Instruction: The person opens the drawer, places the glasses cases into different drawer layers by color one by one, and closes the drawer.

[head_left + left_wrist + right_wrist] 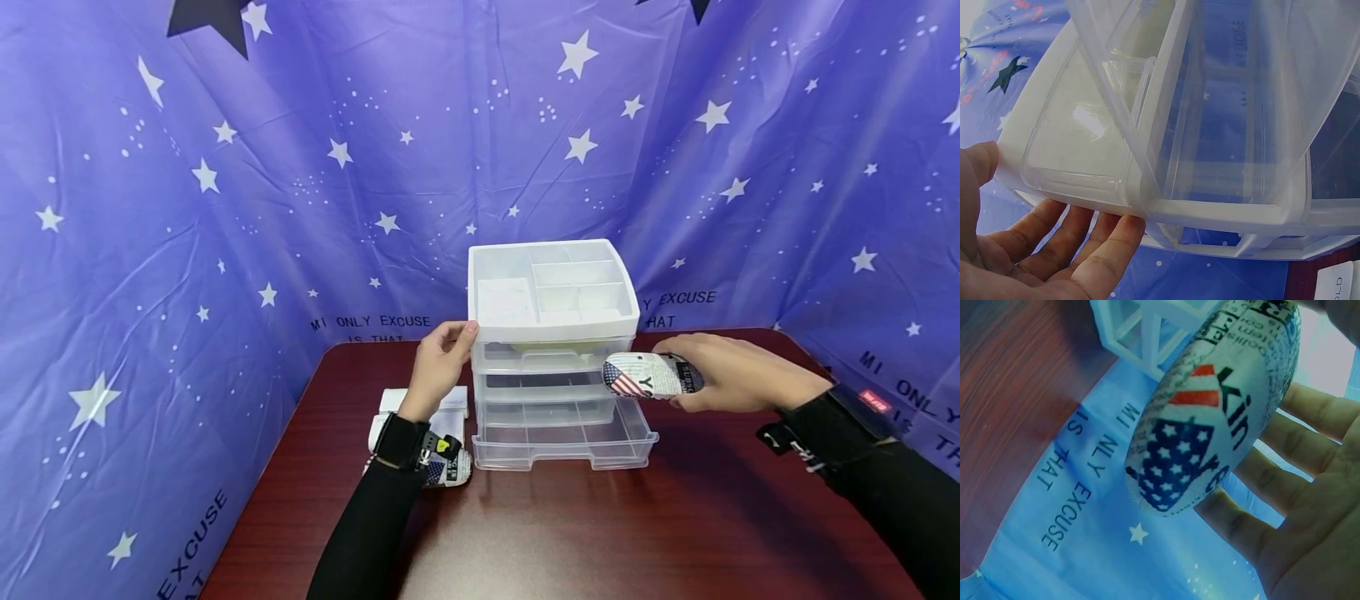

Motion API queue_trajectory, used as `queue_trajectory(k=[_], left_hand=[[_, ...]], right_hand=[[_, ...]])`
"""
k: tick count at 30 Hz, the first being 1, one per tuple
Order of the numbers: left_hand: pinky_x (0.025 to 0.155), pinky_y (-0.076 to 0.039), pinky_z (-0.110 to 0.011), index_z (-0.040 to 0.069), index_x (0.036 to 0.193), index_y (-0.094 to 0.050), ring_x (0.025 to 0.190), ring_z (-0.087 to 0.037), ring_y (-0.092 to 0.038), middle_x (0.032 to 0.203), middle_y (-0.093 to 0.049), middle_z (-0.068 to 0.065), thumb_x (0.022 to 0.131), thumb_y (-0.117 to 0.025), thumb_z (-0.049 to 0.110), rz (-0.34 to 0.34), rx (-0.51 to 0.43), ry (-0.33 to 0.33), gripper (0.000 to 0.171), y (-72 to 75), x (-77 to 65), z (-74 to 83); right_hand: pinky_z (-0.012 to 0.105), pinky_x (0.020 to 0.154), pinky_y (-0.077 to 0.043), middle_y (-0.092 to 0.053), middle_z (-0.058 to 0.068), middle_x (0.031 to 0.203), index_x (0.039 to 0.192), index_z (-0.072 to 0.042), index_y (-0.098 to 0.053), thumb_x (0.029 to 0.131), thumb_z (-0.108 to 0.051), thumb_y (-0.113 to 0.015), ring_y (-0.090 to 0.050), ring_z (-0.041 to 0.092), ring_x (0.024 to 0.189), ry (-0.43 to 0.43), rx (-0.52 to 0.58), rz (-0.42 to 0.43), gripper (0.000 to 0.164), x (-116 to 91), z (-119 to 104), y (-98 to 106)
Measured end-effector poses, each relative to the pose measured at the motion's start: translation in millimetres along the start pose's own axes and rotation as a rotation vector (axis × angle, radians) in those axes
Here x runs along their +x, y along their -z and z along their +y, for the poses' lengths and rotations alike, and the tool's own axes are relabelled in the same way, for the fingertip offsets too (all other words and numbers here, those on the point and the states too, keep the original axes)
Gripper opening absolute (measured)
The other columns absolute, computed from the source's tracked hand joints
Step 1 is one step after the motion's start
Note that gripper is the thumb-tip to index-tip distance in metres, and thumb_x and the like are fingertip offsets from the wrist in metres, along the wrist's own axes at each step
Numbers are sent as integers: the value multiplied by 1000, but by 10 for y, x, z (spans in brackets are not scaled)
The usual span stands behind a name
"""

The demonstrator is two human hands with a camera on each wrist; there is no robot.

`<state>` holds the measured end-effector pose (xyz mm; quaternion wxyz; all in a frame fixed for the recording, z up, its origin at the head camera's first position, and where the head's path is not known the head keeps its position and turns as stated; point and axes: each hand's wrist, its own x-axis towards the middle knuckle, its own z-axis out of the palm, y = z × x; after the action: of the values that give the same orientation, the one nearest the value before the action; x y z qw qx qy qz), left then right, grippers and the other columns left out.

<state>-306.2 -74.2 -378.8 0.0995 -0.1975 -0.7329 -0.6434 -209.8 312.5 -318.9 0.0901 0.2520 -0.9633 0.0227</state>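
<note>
A white-framed drawer unit (553, 332) with clear drawers and a divided top tray stands on the table. My left hand (442, 367) holds its upper left edge; in the left wrist view the thumb is at one edge of the frame and the fingertips (1129, 225) are against another. To the right, my right hand (723, 371) grips an oval glasses case (1204, 419) with newspaper print and a stars-and-stripes patch. The case (645, 375) is raised in front of the unit's right side. Below it, the lowest drawer (562, 454) is pulled out, showing dividers.
Partly behind my left wrist lie a second printed case (453, 471) and white packets (452, 400), left of the unit. The dark red wooden table (570, 533) reaches back to a blue star-patterned curtain (420, 167), which also hangs along both sides.
</note>
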Motion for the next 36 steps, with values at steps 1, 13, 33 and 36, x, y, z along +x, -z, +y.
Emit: queue_trajectory(k=[1,13,33,36], left_hand=[[86,-54,-29,6,119,-64,102,-21,-62,113,-64,-10,94,-59,49,0,2,0,50,-1,0,-1],[86,-55,-31,5,119,-63,102,-20,-62,113,-64,-9,97,-59,43,9,15,6,44,-13,-9,6],[85,-54,-28,6,117,-64,101,-19,-63,111,-65,-8,94,-60,50,5,-3,-7,50,-1,7,-9],[85,-54,-28,6,117,-64,101,-19,-63,111,-65,-7,93,-60,51,6,1,-6,51,-4,10,-17]], right_hand=[[22,61,-42,-58,-9,97,121,-15,-61,68,-34,-83,-51,6,76,2,4,-2,61,11,-17,-3],[26,65,-43,-60,-7,105,123,-15,-61,70,-35,-81,-51,8,84,48,8,10,60,148,-183,-59],[36,79,-48,-60,-4,114,127,-11,-58,73,-41,-80,-53,12,98,159,-8,41,66,334,-444,-81],[37,81,-49,-61,-2,116,127,-10,-59,73,-40,-81,-53,12,99,185,-6,62,66,353,-488,-92]])
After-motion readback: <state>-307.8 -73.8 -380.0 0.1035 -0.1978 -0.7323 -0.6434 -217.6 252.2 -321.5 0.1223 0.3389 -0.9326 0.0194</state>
